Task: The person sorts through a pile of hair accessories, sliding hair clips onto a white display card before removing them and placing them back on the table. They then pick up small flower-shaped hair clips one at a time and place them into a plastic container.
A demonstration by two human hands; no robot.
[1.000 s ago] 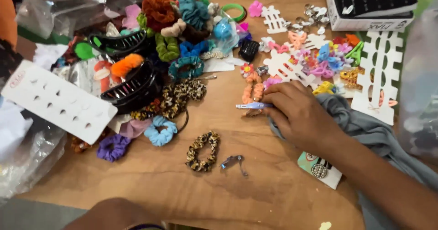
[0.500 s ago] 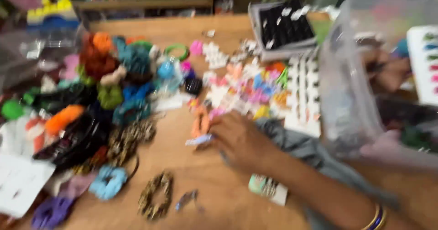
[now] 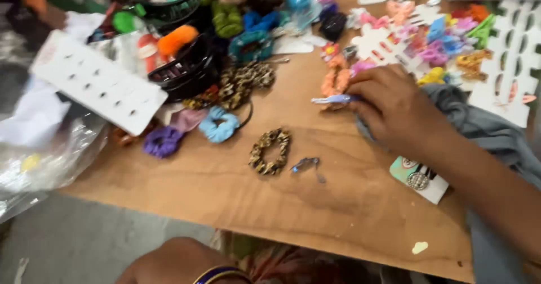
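My right hand [image 3: 394,110] rests on the wooden table [image 3: 349,216], its fingertips pinched on a small pale-blue hair clip [image 3: 332,99]. Orange clips [image 3: 336,81] lie just behind that clip. A leopard-print scrunchie [image 3: 270,151] and a small blue clip [image 3: 307,163] lie loose in front of the hand. Of my left arm [image 3: 174,260] only a rounded part with a purple and gold bangle shows at the bottom edge, below the table's front edge. Its fingers are hidden.
A heap of scrunchies and black claw clips [image 3: 186,70] fills the back left, with a blue scrunchie [image 3: 220,123] and a purple scrunchie [image 3: 162,141] in front. A white holed card [image 3: 98,84], plastic bag [image 3: 51,154], grey cloth [image 3: 484,120], pin card [image 3: 420,178] and white clip racks [image 3: 518,64] surround the hand.
The view swung up and right, then came back down closer to the table. My right hand has stayed at the pale-blue clip the whole time.
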